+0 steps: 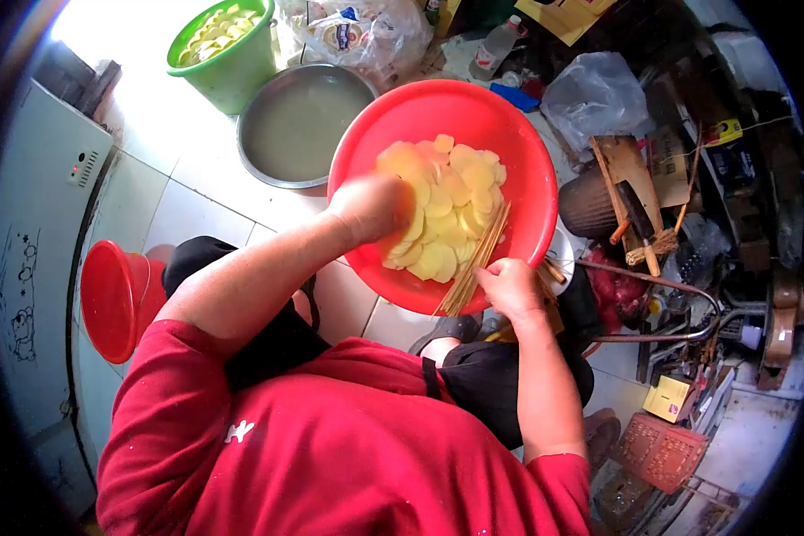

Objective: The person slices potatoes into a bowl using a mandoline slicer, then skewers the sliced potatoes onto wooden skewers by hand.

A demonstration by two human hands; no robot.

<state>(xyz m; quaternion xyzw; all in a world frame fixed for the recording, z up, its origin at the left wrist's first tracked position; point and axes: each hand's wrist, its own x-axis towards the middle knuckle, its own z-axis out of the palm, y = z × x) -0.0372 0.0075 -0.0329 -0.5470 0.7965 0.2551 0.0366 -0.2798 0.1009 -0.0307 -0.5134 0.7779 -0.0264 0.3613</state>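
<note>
Right hand (pixel 512 288) pinches 1 bundle of thin tan wooden sticks (pixel 479 259); left hand (pixel 375 207) blurred at round yellow slices (pixel 439 202), can't tell grip. I'd keep stick tips clear.

Red shirt (pixel 357 447), white chest logo (pixel 239 432); black trousers (pixel 482 384).

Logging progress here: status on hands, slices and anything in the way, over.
Left hand blurred, at left side of slices. Right hand holding sticks. Slices heaped in red basin. No obvious obstruction.
</note>
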